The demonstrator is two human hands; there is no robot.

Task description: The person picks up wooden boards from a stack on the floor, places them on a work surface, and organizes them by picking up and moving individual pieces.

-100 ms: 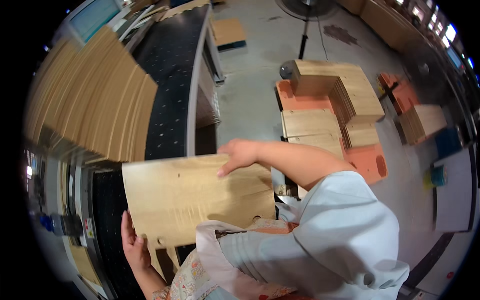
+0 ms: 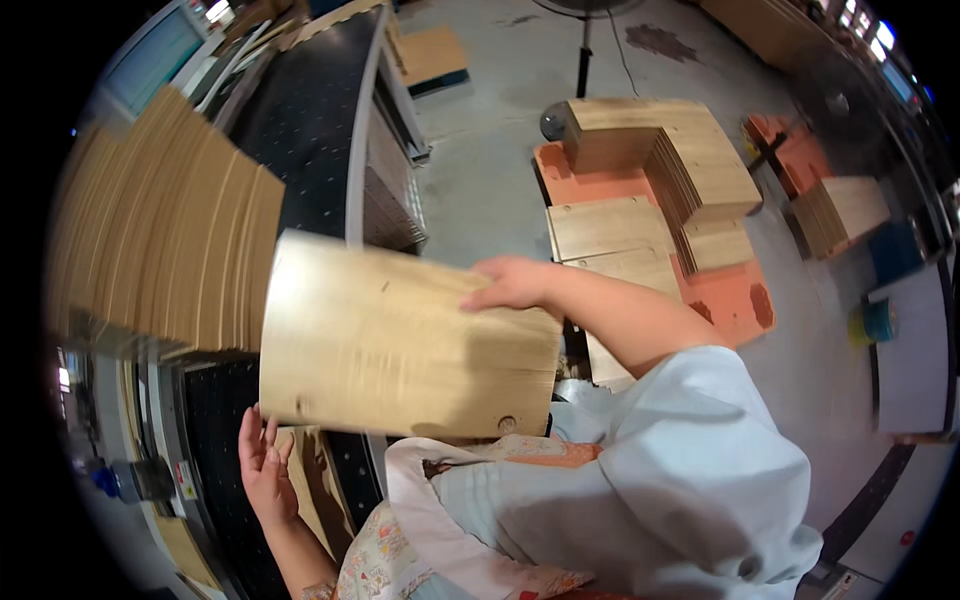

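A rectangular light wooden panel (image 2: pixel 400 350) with small holes near its lower corners is held up in front of my body, slightly tilted. My right hand (image 2: pixel 515 283) is closed on its far edge, thumb lying over the top face. Below the panel's lower left corner, my left hand (image 2: pixel 268 475) has its fingers apart and pointing up. The fingertips are close to that corner; whether they touch it I cannot tell. Another wooden board (image 2: pixel 318 480) lies beneath, on the black work surface (image 2: pixel 222 400), partly hidden by the panel and my left arm.
A tall stack of brown boards (image 2: pixel 180 230) stands at the left, beside a long black table (image 2: pixel 300 130) and a screen (image 2: pixel 160 60). On the right, stacked wooden panels (image 2: pixel 710 160) rest on an orange pallet (image 2: pixel 745 300). A fan's stand (image 2: pixel 584 70) is behind them.
The panel has lifted and tilted, its left end swinging away from me. My right hand has moved slightly up and right with it. My left hand has come off the panel's left edge.
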